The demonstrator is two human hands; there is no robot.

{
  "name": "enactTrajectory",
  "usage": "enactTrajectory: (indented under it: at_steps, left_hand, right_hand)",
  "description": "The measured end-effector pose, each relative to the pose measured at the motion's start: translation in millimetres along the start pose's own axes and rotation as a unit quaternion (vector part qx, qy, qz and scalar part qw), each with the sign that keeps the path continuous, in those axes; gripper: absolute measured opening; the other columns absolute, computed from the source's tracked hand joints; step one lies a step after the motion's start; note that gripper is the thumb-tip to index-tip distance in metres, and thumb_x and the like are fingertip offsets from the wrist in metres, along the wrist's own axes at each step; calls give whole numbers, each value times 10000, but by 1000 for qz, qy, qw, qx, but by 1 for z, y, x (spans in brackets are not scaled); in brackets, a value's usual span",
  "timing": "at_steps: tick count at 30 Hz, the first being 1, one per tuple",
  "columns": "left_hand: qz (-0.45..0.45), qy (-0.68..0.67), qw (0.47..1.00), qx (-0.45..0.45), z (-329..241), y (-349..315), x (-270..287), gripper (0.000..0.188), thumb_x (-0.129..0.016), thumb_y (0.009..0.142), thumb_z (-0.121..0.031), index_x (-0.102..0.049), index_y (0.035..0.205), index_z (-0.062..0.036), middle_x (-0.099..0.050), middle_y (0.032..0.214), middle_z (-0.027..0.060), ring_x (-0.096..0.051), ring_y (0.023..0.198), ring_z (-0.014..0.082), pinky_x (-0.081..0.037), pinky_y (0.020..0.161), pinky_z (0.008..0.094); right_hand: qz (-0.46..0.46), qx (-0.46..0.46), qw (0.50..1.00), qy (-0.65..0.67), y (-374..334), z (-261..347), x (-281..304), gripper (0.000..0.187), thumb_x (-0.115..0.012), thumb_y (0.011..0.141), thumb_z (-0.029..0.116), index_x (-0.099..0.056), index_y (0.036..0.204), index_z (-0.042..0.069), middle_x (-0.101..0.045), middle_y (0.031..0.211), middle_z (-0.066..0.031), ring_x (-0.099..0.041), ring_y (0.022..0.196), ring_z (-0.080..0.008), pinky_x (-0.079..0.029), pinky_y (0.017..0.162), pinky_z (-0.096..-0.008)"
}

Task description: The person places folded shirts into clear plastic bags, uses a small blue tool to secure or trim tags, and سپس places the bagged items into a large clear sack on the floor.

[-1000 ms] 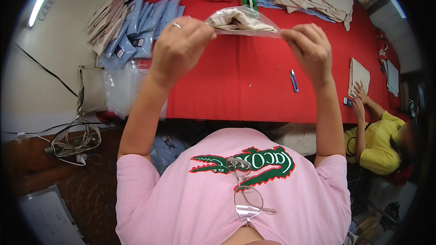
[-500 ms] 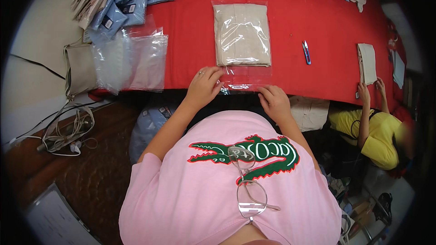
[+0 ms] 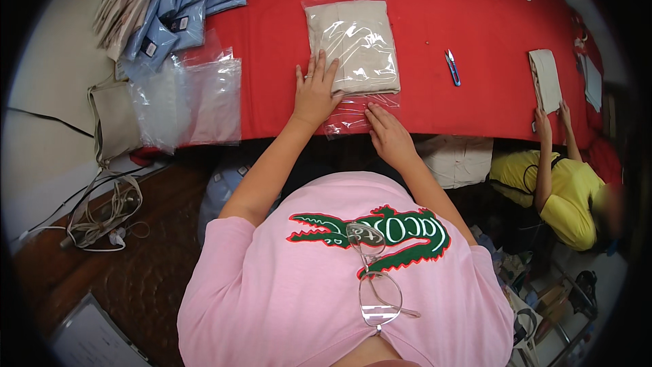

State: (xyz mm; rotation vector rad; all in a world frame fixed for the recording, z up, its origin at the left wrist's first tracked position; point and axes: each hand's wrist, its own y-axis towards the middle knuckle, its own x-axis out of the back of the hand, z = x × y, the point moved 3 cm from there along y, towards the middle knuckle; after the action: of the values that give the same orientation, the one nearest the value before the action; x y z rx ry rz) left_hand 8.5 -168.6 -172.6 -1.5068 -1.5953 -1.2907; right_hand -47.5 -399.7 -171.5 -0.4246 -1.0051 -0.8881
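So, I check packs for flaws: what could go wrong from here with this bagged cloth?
The clear flap could crease, since it looks wrinkled beside the right hand. The left hand rests on the bagged beige cloth, so uneven pressure might shift its folds. The blue snips lie uncovered to the right on the red tablecloth and might nick the flap if it slid against them.

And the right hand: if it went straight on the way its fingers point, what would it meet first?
The right hand would probably first meet the near edge of the bagged, folded beige garment, beyond the clear plastic flap it overlaps; the hand's height is hard to judge.
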Motion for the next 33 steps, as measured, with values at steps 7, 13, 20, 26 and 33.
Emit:
enactTrajectory:
  at_steps: [7, 13, 20, 26, 33]
  left_hand:
    - [10, 31, 998, -45, 16, -4, -24, 713, -663, 928, -110, -459, 1609, -158, -332, 1710, 217, -383, 1531, 472, -419, 1179, 602]
    - [188, 104, 976, -43, -1, 1, 21, 640, -620, 973, -110, -473, 1596, -111, -299, 1724, 220, -211, 1606, 464, -188, 1286, 622]
    - [30, -86, 994, -68, 0, 84, 23, 684, -623, 1006, -248, -401, 1637, -103, -248, 1746, 209, -174, 1628, 419, -130, 1305, 607]
    - [23, 49, 998, -39, 29, 113, -42, 622, -502, 1066, -354, -406, 1656, -180, -213, 1769, 156, -177, 1631, 397, -134, 1308, 605]
    - [27, 28, 998, -45, 32, 104, -45, 624, -497, 1080, -458, -406, 1660, -246, -203, 1777, 129, -178, 1633, 381, -115, 1312, 595]
  right_hand:
    - [-5, -8, 995, -95, 17, 17, -5, 622, -699, 957, 216, -524, 1510, -10, -496, 1600, -193, -477, 1470, -372, -398, 1212, -479]
    - [82, -120, 986, -76, 18, 2, 24, 574, -699, 962, 241, -571, 1474, 17, -605, 1467, -210, -544, 1400, -373, -464, 1131, -457]
    - [-175, -8, 983, 46, 128, -4, 61, 495, -597, 1021, 107, -545, 1511, 63, -591, 1478, -244, -539, 1410, -399, -464, 1144, -451]
    - [-132, -62, 989, 26, 210, -35, 5, 621, -524, 1088, 294, -380, 1621, 10, -350, 1691, -242, -274, 1603, -374, -241, 1299, -503]
    - [-125, -61, 990, -38, 191, -42, -12, 733, -518, 1078, 426, -318, 1664, 35, -282, 1742, -183, -216, 1630, -361, -172, 1318, -498]
